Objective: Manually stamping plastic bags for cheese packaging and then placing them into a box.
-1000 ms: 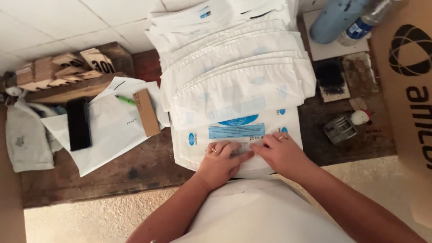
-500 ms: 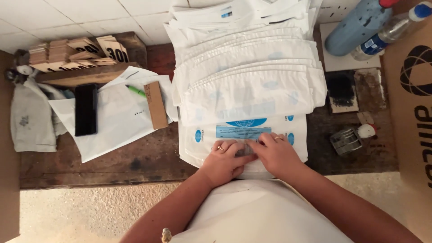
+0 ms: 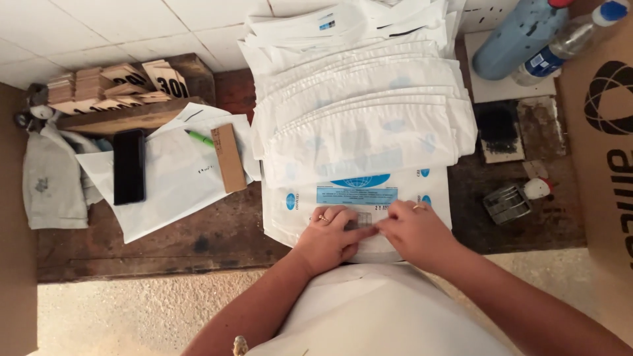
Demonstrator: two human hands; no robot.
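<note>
My left hand [image 3: 328, 236] and right hand [image 3: 414, 231] press flat, fingertips meeting, on the nearest white paper bag [image 3: 293, 211] atop the wooden surface [image 3: 198, 244].

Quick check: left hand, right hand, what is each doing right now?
Left hand: open, fingers pressed flat on the white paper bag with blue print.
Right hand: fingers curled, fingertips on the same bag; grip cannot be told.

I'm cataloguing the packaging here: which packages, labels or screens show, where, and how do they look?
White paper bag, under both hands: blue label band, round emblems.
Bag stack, behind it: white, fanned.
Cardboard box, right edge: brown, black print.
Phone, left: black, dark screen.
</note>
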